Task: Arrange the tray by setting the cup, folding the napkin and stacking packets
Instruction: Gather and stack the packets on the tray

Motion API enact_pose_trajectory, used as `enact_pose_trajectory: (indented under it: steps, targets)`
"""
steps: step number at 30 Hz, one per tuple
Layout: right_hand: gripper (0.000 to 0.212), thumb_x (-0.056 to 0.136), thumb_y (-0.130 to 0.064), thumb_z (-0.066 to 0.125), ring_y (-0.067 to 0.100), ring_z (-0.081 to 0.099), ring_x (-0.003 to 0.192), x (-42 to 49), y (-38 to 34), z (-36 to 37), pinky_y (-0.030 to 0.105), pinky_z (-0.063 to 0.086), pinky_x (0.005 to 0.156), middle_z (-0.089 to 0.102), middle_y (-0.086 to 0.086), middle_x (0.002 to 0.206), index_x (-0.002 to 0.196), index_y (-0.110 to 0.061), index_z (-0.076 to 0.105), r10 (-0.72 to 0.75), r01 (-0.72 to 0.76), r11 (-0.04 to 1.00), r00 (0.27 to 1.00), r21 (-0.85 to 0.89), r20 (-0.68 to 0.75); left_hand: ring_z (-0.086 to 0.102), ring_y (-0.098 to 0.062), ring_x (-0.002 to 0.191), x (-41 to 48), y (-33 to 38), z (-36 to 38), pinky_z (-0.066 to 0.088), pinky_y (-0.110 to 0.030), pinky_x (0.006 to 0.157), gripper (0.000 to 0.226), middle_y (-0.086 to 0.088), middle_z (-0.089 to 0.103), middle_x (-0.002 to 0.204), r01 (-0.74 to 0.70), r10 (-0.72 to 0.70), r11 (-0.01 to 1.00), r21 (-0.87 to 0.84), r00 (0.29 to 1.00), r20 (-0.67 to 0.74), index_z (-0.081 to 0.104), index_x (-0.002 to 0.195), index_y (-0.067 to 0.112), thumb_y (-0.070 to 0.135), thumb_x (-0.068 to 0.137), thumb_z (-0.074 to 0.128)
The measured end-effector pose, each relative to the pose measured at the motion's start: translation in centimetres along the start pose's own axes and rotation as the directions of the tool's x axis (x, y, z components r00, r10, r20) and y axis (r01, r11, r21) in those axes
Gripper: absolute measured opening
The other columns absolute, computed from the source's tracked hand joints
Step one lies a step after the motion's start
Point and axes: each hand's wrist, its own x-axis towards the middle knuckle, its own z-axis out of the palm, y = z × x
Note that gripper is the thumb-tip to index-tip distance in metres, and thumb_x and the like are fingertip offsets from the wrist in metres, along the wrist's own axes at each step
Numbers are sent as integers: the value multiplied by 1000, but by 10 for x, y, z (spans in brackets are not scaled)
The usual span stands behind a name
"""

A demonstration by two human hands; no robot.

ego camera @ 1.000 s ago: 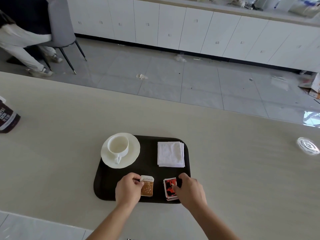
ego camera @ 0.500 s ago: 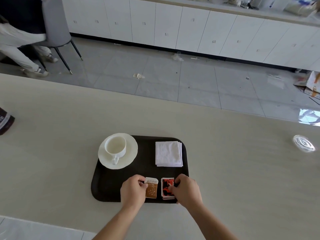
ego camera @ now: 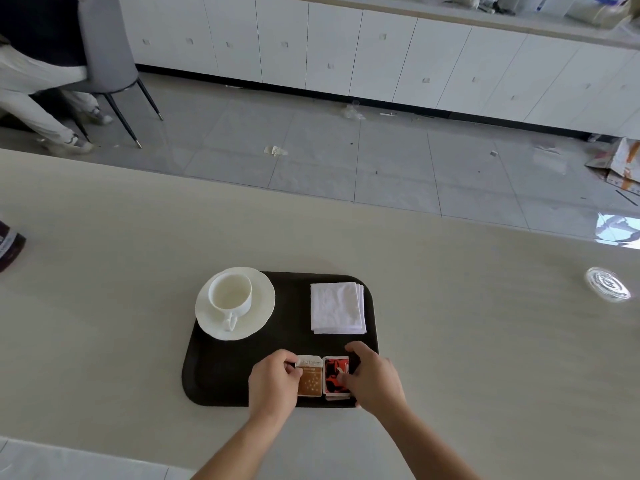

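Observation:
A dark tray (ego camera: 221,368) lies on the pale counter. At its far left a white cup (ego camera: 230,295) stands upright on a white saucer (ego camera: 258,315). A folded white napkin (ego camera: 337,307) lies at the tray's far right. Two packet stacks sit side by side at the tray's near edge: a brown and white one (ego camera: 309,377) and a red and black one (ego camera: 335,375). My left hand (ego camera: 273,382) pinches the brown stack from its left side. My right hand (ego camera: 372,377) curls round the red stack from the right, thumb on its top.
A dark bottle (ego camera: 8,245) stands at the counter's left edge. A clear round lid (ego camera: 607,284) lies far right on the counter. Beyond the counter are a tiled floor with litter, white cabinets, and a seated person's legs on a grey chair (ego camera: 104,39).
Both hands have pushed the two packet stacks together; the gap between brown and red stacks has closed. Cup, saucer and napkin stay put.

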Motion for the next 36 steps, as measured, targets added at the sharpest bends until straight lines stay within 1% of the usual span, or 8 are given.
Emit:
enact_pose_trajectory:
  steps: [5, 9, 15, 19, 22, 27, 31, 36]
  targets:
    - [37, 85, -25, 70, 6, 65, 72, 2, 2, -3, 24, 57, 61, 64, -13, 86, 119, -33, 60, -48, 49, 998, 998, -31, 33, 60, -3, 73, -1, 1, 0, 36, -7, 56, 16, 14, 64, 80, -26, 26, 999, 22, 1000, 16, 69, 95, 25, 12, 85, 67]
    - [38, 85, -22, 69, 8, 64, 71, 3, 1, -5, 22, 56, 60, 64, -13, 87, 120, -33, 61, -64, 66, 998, 997, -25, 48, 58, -3, 68, -4, 3, 0, 37, -10, 54, 17, 13, 59, 73, -49, 48, 998, 38, 998, 28, 67, 96, 30, 20, 83, 67]
    - [42, 84, -33, 72, 1, 60, 69, 1, -1, -2, 12, 43, 50, 64, -14, 91, 124, -37, 58, -58, 58, 998, 997, 1, 51, 54, -2, 70, -5, 3, 1, 38, -11, 56, 22, 13, 57, 80, -105, 101, 990, 94, 994, 52, 65, 101, 30, 26, 81, 73]
    - [41, 84, -31, 72, 4, 62, 76, 2, -1, -1, 14, 48, 54, 63, -15, 92, 122, -38, 59, -53, 55, 998, 996, -30, 66, 53, -3, 71, -4, 2, 0, 33, -9, 55, 24, 13, 55, 81, -111, 104, 988, 109, 992, 72, 65, 102, 30, 27, 81, 75]
    - [40, 84, -31, 72, 6, 64, 81, 3, -1, 0, 16, 53, 59, 66, -13, 100, 121, -40, 59, -47, 51, 998, 996, -48, 74, 54, -4, 72, -4, 1, 0, 35, -10, 57, 25, 12, 56, 82, -110, 101, 988, 112, 992, 76, 65, 103, 30, 26, 80, 75]
    - [40, 85, -32, 71, 4, 63, 83, 2, -1, 2, 13, 47, 58, 68, -13, 105, 122, -40, 59, -52, 55, 997, 996, -52, 71, 54, -3, 72, -5, -1, 1, 35, -9, 56, 27, 12, 56, 83, -110, 102, 987, 115, 992, 74, 64, 103, 30, 27, 79, 76]
    - [42, 85, -36, 69, 0, 60, 71, 0, -3, 1, 12, 38, 49, 66, -15, 97, 125, -40, 56, -51, 54, 998, 997, -37, 65, 53, -3, 69, -3, -1, 3, 35, -12, 56, 36, 12, 52, 78, -96, 91, 991, 92, 995, 51, 61, 114, 29, 33, 80, 74]
    - [28, 86, -32, 66, -1, 56, 64, 0, -3, 1, 11, 36, 47, 61, -15, 83, 111, -42, 60, -49, 52, 997, 997, -53, 56, 51, -5, 70, 0, 1, 6, 37, -13, 62, 40, 11, 51, 83, -98, 91, 988, 118, 993, 69, 63, 118, 27, 37, 81, 73]
